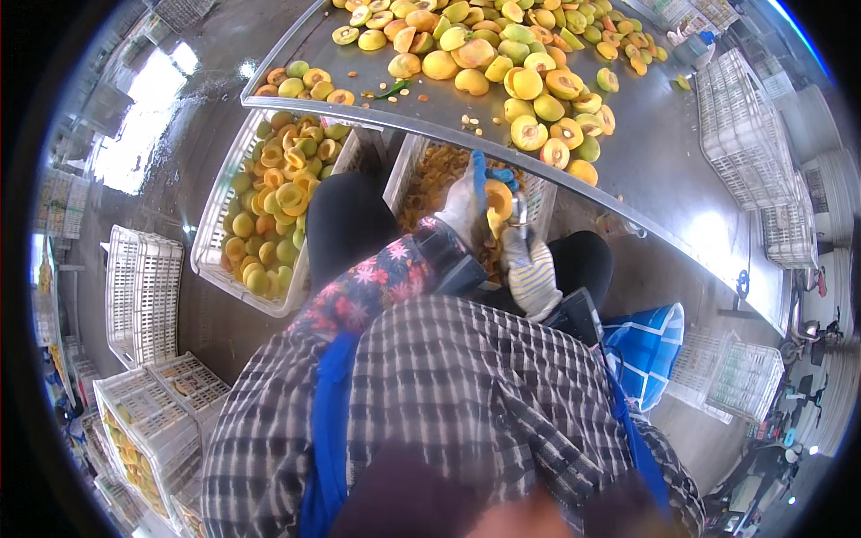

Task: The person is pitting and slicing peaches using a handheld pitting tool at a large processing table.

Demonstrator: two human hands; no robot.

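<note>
In my gloved left hand (466, 202), blue at the fingertips, is a cut yellow peach half (499, 199), its hollow side showing. My right hand (531, 273), in a striped work glove, is closed close beside the fruit on a small pale, metallic tool (521, 208); its tip is hard to make out. Both hands are over a white crate (408, 170) between my knees, with brownish-orange scraps (439, 179) inside. Left of my knee stands a white crate (220, 193) full of peach halves (278, 197).
Ahead is a metal table (646, 134) with a raised edge, heaped with halved peaches (529, 81). Stacked white crates (744, 117) stand at its right end. More crates (143, 287) are on the left floor, others (152, 412) lower left. A blue checked bag (646, 350) sits by my right side.
</note>
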